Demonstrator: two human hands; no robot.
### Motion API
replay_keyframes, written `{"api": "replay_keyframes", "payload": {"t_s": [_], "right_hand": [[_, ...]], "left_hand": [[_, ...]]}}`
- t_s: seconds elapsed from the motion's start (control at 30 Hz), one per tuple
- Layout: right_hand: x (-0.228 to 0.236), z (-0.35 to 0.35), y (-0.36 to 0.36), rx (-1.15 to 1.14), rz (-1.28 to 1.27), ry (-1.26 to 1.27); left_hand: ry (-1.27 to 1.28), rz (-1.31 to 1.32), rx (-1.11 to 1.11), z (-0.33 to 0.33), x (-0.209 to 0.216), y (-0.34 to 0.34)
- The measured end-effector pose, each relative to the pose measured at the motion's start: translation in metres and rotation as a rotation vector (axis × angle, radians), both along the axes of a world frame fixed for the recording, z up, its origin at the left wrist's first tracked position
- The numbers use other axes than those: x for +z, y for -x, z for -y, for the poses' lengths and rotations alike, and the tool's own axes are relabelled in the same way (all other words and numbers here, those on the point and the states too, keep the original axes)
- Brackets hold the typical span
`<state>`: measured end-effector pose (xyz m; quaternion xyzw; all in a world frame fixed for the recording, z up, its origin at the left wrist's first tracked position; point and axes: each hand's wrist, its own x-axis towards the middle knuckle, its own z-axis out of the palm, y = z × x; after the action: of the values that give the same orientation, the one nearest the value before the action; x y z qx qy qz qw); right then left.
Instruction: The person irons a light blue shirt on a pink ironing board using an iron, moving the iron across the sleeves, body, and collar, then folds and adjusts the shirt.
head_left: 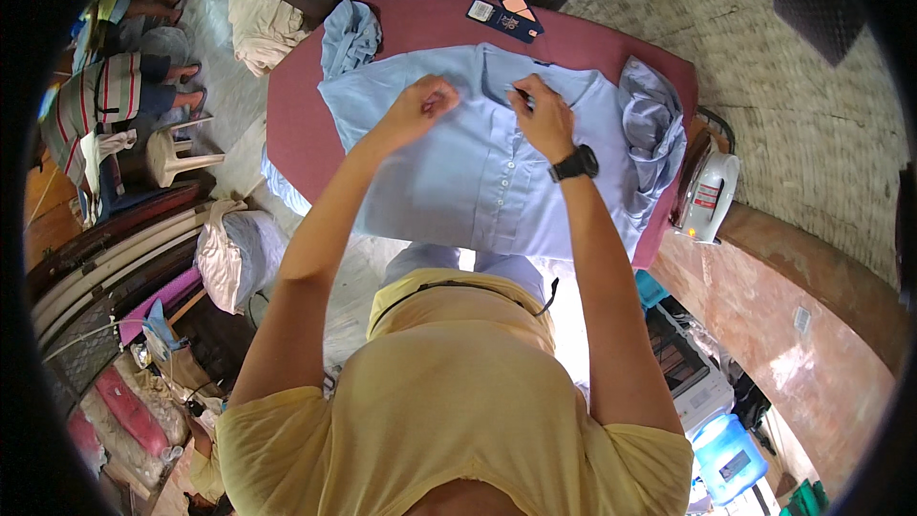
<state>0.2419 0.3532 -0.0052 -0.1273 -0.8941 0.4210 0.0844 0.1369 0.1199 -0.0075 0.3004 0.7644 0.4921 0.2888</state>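
A light blue buttoned shirt (458, 182) lies spread front up on a maroon padded table (301, 148), its neck opening toward the far side. Over its upper left front hovers my left hand (423, 107), fingers curled in; whether anything is between them cannot be made out. My right hand (544, 117), a black watch on its wrist, is closed beside the neck opening. A small dark thing (523, 96) shows at its fingertips, too little of it visible to name. Both sleeves are bunched, the left one (351, 36) at the far left corner, the right one (654, 119) along the right edge.
Dark blue tags with peach panels (506, 14) lie at the table's far edge. A white iron-like appliance (709, 193) with a lit orange light stands against the right edge. Cloth (267, 24) is heaped beyond the far left corner. A plastic chair (172, 158) and other people are farther left.
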Motion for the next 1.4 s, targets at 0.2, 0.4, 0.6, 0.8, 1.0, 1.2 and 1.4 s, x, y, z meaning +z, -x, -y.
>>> {"api": "replay_keyframes", "payload": {"t_s": [0.2, 0.4, 0.6, 0.8, 1.0, 1.2, 1.4], "right_hand": [[0.000, -0.004, -0.017, -0.088, 0.151, 0.200], [0.014, 0.063, -0.027, -0.188, 0.027, 0.462], [-0.005, 0.063, -0.007, -0.182, -0.144, -0.050], [-0.028, 0.073, -0.012, -0.220, -0.030, -0.152], [-0.027, 0.079, -0.024, -0.233, -0.088, -0.010], [-0.032, 0.068, -0.007, -0.231, 0.049, 0.206], [-0.046, 0.090, -0.006, -0.574, -0.178, 0.592]], "left_hand": [[-0.196, 0.329, 0.227, 0.031, -0.022, -0.024], [-0.209, -0.073, 0.208, 0.003, 0.011, -0.042], [-0.109, -0.318, -0.033, -0.039, 0.015, 0.002], [0.110, -0.431, -0.211, -0.046, -0.007, 0.018], [-0.133, -0.102, 0.089, -0.024, -0.031, -0.007], [-0.231, -0.122, 0.216, -0.033, -0.014, -0.022], [-0.339, 0.245, 0.293, -0.040, -0.016, -0.016]]}}
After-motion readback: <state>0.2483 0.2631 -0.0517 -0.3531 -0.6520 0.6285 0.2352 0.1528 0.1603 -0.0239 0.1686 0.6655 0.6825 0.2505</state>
